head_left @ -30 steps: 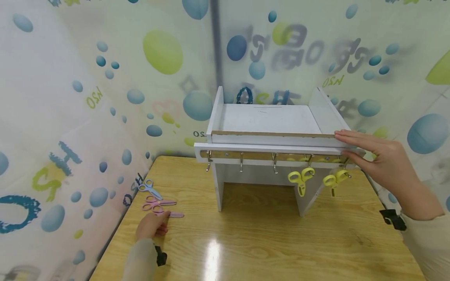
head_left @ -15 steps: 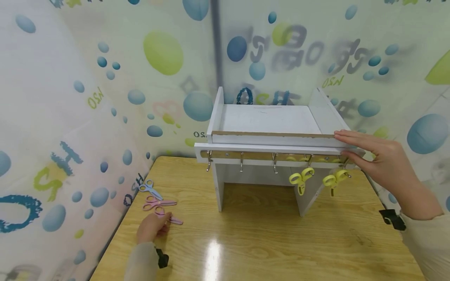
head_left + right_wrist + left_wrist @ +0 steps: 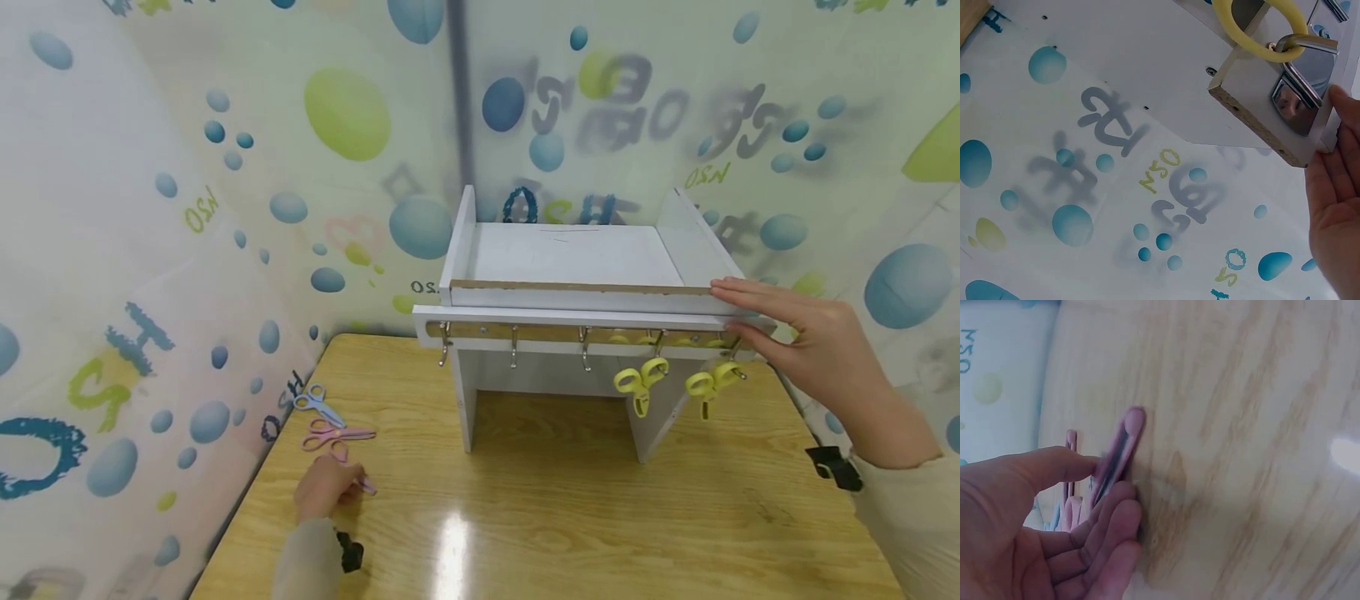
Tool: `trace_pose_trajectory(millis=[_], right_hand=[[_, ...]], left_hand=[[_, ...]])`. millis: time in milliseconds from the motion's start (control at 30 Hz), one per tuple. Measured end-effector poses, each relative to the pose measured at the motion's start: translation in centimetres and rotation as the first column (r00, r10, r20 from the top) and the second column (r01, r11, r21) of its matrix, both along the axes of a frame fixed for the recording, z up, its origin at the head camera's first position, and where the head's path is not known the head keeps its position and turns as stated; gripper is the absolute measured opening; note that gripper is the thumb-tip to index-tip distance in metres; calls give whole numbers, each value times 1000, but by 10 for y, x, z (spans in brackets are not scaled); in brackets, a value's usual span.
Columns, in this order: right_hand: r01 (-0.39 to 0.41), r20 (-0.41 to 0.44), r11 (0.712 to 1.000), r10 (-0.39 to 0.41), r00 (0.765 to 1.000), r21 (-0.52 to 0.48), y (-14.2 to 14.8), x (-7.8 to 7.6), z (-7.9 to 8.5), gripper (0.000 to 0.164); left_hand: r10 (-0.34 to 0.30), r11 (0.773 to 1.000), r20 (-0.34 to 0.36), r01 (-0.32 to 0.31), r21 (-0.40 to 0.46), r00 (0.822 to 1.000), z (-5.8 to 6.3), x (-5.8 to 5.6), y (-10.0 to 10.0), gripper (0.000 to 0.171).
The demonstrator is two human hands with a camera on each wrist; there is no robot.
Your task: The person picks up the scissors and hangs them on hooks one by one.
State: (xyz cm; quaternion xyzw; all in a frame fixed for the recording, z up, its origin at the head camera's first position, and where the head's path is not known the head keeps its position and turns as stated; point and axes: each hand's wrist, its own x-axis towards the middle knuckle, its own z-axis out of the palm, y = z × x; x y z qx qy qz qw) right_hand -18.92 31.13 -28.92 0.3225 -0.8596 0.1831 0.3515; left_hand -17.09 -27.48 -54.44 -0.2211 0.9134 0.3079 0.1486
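Note:
In the head view my left hand (image 3: pixel 322 487) pinches a pair of pink scissors (image 3: pixel 367 484) low over the wooden table. The left wrist view shows the pink blades (image 3: pixel 1127 434) sticking out between thumb and fingers; most of the handles are hidden. My right hand (image 3: pixel 821 346) holds the right end of a white shelf rack (image 3: pixel 540 297), thumb in front and fingers over the top. Two yellow scissors hang from its right hooks, one at the inner hook (image 3: pixel 642 386), the other scissors (image 3: pixel 711 383) beside my right thumb.
Blue scissors (image 3: pixel 321 405) and a second pink pair (image 3: pixel 339 434) lie just beyond my left hand. Bare metal hooks (image 3: pixel 514 348) line the rack's left and middle. Patterned wall sheets (image 3: pixel 352 250) stand behind and left of the table (image 3: pixel 525 517).
My left hand has taken hold of the nearest pink scissors, and their tips have swung toward me. The right hand stays on the rack.

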Motion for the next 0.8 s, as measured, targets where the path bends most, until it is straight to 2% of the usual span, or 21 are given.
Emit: trace_pose_trajectory(millis=[67,133,200,300,333,433,467,500,567,667,800], right_hand=[[-3,1,1000,3,1000,-1,0,0,0,43],[-3,2,1000,3,1000,-3,-1,0,0,43],[8,5,1000,-8,1000,1,-1,1,1,50],[18,4,1000,-18,1000,3,-1,0,1,72],[21,4,1000,-21,1000,4,-1,0,1,71],[20,-5,1000,-20,1000,1,-1,0,1,41],[21,-10,1000,-21,1000,0,-1,0,1,36],[19,-13,1000,-19,1000,-1,-1,0,1,38],[11,-17,1000,-11,1000,-7,-1,-1,2,54],[1,-4,1000,-1,1000,-14,-1,-2,2,59],[-3,11,1000,3,1000,-26,-1,0,1,59]], left_hand=[[13,999,-12,-13,32,1000,-1,1,-1,32],[15,1000,-11,-14,24,1000,-2,3,-1,33],[9,1000,-23,-9,10,1000,-3,4,0,34],[11,999,-38,-12,-30,999,-6,6,1,36],[7,999,-43,-8,-44,999,-7,7,1,38],[21,999,-57,-23,-42,998,-9,8,0,42],[29,999,-66,-30,-28,997,-10,8,0,42],[34,999,-74,-35,-14,997,-10,8,0,42],[45,999,-101,-43,26,994,-10,8,0,39],[62,991,-168,-41,126,984,-6,7,5,34],[97,956,-263,-16,292,960,9,3,19,30]])
